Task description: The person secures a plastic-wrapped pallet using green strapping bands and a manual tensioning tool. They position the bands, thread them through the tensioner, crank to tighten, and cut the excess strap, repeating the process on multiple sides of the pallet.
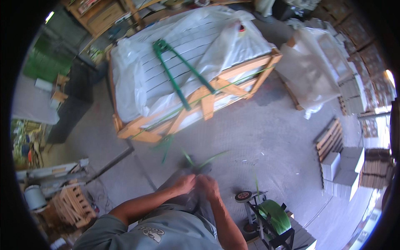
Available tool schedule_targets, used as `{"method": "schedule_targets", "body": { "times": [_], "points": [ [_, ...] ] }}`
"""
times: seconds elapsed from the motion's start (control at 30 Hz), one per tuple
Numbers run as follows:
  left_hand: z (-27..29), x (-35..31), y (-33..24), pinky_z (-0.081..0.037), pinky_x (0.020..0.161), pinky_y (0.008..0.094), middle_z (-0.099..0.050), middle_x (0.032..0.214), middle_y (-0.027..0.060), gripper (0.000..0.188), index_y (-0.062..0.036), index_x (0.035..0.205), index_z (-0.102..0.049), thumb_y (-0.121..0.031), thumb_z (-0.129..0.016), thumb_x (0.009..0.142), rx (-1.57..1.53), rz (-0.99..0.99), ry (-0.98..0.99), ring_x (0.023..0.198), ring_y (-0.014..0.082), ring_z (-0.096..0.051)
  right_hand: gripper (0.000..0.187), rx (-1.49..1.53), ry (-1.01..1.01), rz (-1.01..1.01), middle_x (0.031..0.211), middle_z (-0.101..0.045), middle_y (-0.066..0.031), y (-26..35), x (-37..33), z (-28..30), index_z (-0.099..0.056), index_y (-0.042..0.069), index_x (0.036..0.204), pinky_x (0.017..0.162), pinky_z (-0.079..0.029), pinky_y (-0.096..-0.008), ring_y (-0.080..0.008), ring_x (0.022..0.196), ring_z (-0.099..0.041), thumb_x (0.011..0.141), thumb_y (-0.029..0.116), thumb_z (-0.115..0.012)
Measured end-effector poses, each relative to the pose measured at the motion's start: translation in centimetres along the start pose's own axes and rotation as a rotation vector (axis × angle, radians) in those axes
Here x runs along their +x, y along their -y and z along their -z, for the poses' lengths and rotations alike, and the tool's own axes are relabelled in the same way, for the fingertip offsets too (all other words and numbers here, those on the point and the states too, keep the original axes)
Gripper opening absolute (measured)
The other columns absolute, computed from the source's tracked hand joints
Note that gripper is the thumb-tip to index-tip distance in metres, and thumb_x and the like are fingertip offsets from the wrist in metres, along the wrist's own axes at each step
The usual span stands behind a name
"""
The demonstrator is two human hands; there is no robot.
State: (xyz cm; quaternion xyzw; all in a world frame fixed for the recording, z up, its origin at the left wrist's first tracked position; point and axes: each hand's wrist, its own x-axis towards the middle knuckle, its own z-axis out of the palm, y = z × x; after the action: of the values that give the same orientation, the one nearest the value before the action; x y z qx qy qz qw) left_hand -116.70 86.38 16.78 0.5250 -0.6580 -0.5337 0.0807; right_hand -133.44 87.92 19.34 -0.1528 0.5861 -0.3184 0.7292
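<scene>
My left hand (184,184) and my right hand (207,185) are together in front of my waist, both closed on thin green plastic strapping (205,161) whose loose ends stick up and outward from my fingers. The picture is blurred here, so the exact grip is unclear. Ahead stands a wooden crate (200,102) of white slabs wrapped in clear plastic sheet (187,46). A green strap (233,85) runs around the crate's side. A long-handled green strapping tool (177,73) lies on top of the crate.
A cart with a roll of green strapping (273,216) stands at my lower right. Another plastic-covered pallet (316,66) and stacked white blocks (343,168) are to the right. Small wooden pallets (73,204) and a metal bar (110,164) lie at left on the concrete floor.
</scene>
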Motion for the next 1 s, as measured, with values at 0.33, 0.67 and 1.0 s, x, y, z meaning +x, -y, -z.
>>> {"method": "schedule_targets", "body": {
  "times": [0.33, 0.67, 1.0],
  "points": [
    [-3.3, 3.4, 9.1, -0.047, 0.058, 0.0496, -0.062, 0.075, 0.0189, 0.017, -0.0042, 0.09, -0.055, -0.019, -0.049, 0.095, 0.185, 0.08, -0.106, 0.07, 0.0409, -0.061, 0.021, -0.052, -0.122, -0.303, 0.07, -0.059, -0.0014, -7.6, 11.9, 0.2, -0.066, 0.0, 0.091, 0.049, -0.039, -0.0227, -0.009, 0.057, -0.051, 0.085, 0.02, -0.065],
    [-2.1, 14.2, 24.2, -0.046, 0.06, 0.0486, -0.062, 0.079, 0.0196, 0.012, -0.0056, 0.091, -0.055, -0.014, -0.047, 0.092, 0.178, 0.06, -0.123, 0.074, 0.042, -0.06, 0.035, -0.2, -0.098, -0.242, 0.08, -0.065, -0.004, -13.6, 29.0, -1.7, -0.069, -0.001, 0.096, 0.057, -0.045, -0.0243, -0.0106, 0.069, -0.059, 0.082, 0.03, -0.065],
    [1.8, 23.7, 39.8, -0.05, 0.067, 0.0481, -0.066, 0.08, 0.0212, 0.035, -0.007, 0.125, -0.051, -0.02, -0.049, 0.092, 0.468, 0.353, -0.255, 0.076, 0.0396, -0.065, 0.036, -0.198, -0.319, -0.032, 0.075, -0.067, -0.0073, -19.5, 45.2, -5.1, -0.071, -0.003, 0.096, 0.062, -0.05, -0.0264, -0.0125, 0.069, -0.063, 0.077, 0.027, -0.067]
  ]
}}
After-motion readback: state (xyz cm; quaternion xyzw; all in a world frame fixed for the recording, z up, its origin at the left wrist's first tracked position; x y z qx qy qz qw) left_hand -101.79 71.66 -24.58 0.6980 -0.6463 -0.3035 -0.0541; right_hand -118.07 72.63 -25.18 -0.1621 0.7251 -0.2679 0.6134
